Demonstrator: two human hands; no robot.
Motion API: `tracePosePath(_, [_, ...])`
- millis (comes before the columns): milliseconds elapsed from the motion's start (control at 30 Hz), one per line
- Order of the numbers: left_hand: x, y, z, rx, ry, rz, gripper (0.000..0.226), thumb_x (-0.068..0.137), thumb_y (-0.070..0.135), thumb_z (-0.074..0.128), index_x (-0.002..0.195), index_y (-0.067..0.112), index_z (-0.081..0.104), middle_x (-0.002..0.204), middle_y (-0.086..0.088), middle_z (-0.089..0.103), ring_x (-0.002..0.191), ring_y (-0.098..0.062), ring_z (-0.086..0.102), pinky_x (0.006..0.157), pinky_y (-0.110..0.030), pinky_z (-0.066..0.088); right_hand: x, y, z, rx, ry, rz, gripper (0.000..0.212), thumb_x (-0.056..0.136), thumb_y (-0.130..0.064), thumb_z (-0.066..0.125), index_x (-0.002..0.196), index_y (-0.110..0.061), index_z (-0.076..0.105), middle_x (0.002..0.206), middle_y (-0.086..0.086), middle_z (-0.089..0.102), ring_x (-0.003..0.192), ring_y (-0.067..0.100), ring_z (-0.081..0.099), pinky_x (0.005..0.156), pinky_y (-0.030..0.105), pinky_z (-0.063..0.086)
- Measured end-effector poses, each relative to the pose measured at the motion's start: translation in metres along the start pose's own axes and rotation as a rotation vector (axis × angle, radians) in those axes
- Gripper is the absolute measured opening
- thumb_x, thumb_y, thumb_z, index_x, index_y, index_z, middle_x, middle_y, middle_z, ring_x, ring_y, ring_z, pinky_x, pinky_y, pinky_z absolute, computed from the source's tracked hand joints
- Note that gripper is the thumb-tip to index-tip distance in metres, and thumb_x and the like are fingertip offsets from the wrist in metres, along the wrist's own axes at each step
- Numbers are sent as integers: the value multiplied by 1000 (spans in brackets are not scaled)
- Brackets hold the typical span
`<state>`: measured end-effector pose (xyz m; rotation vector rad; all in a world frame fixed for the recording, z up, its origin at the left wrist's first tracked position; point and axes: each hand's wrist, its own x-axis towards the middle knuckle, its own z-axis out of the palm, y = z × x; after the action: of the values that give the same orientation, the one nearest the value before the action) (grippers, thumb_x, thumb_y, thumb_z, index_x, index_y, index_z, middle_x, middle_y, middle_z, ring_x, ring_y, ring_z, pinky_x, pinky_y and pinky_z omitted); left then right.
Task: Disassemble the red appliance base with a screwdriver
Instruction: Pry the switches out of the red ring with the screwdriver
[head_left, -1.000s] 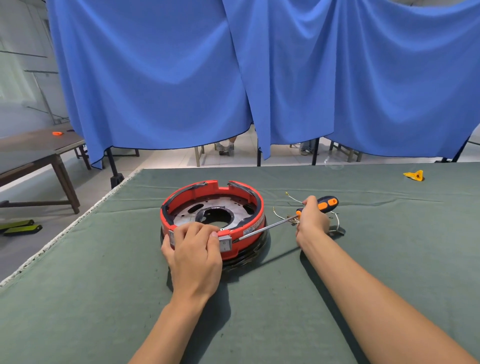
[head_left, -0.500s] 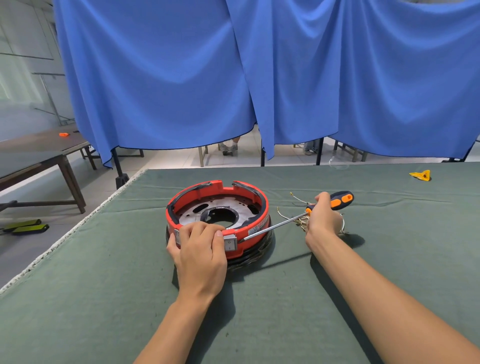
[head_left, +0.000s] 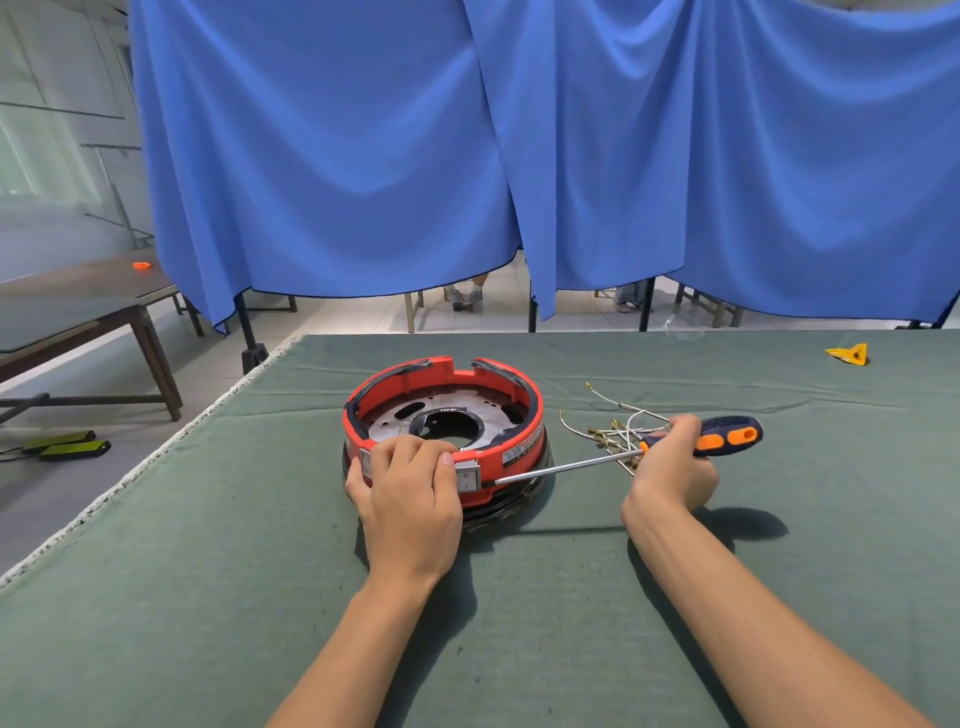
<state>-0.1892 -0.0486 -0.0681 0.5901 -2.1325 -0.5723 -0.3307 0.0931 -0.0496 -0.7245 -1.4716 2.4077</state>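
Observation:
A round red appliance base (head_left: 524, 410) sits on the green cloth-covered table (head_left: 208, 597), with a grey metal plate and a dark central hole inside. My left hand (head_left: 408, 488) grips its near rim, fingers curled over the top edge beside a small white rocker switch (head_left: 467, 479). My right hand (head_left: 670, 467) holds a screwdriver (head_left: 724, 434) by its dark blue and orange handle. The steel shaft runs left, and its tip meets the base's side just right of the switch.
A bundle of loose wires (head_left: 613, 428) with brass terminals lies right of the base, behind the screwdriver shaft. A small yellow piece (head_left: 849, 354) rests at the far right. Blue curtains (head_left: 519, 156) hang behind the table. A dark wooden table (head_left: 78, 306) stands at left.
My right hand and the screwdriver have shifted slightly right while the tip stays at the base's side. My left hand keeps its grip on the rim. The view moved a little.

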Motion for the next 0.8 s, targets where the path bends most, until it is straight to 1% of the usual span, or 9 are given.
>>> tracePosePath(133, [0, 3, 1, -34, 12, -18, 31, 88, 30, 35, 86, 23, 66, 93, 11, 56, 103, -7, 39, 109, -52, 14, 2, 3, -2, -14, -3, 14, 25, 81, -35, 54, 65, -16, 56, 58, -6, 58, 54, 11, 52, 49, 28, 36])
tracePosePath(333, [1, 1, 1, -76, -6, -17, 32, 88, 29, 34, 83, 26, 65, 91, 12, 56, 96, 3, 27, 108, -53, 13, 7, 3, 9, -110, -38, 32, 30, 81, -34, 50, 59, -14, 57, 56, -6, 57, 53, 15, 50, 51, 30, 34])
tracePosePath(433, [2, 0, 1, -94, -19, -12, 30, 88, 29, 34, 79, 28, 63, 90, 13, 56, 95, 2, 27, 108, -54, 12, 12, 6, 16, -140, -80, 25, 30, 82, -33, 49, 58, -16, 55, 56, -7, 58, 55, 15, 51, 52, 30, 34])
tracePosePath(500, [3, -3, 1, -116, -41, -2, 30, 89, 30, 34, 78, 29, 62, 89, 15, 57, 96, 2, 29, 108, -53, 12, 14, 8, 23, -149, -110, 20, 29, 82, -32, 51, 59, -15, 53, 56, -6, 58, 54, 15, 50, 50, 29, 33])
tracePosePath(633, [3, -7, -1, -128, -63, 6, 33, 89, 33, 33, 81, 29, 65, 89, 18, 57, 98, 1, 32, 108, -52, 12, 16, 11, 32, -179, -142, 43, 30, 81, -33, 51, 60, -13, 55, 57, -3, 58, 52, 15, 48, 47, 29, 31])
tracePosePath(800, [3, -4, -2, -130, -70, -7, 36, 88, 33, 33, 83, 27, 68, 90, 17, 58, 99, 1, 32, 107, -52, 12, 18, 13, 38, -242, -187, 42, 28, 80, -33, 51, 62, -12, 55, 58, -2, 58, 53, 16, 48, 48, 30, 31])
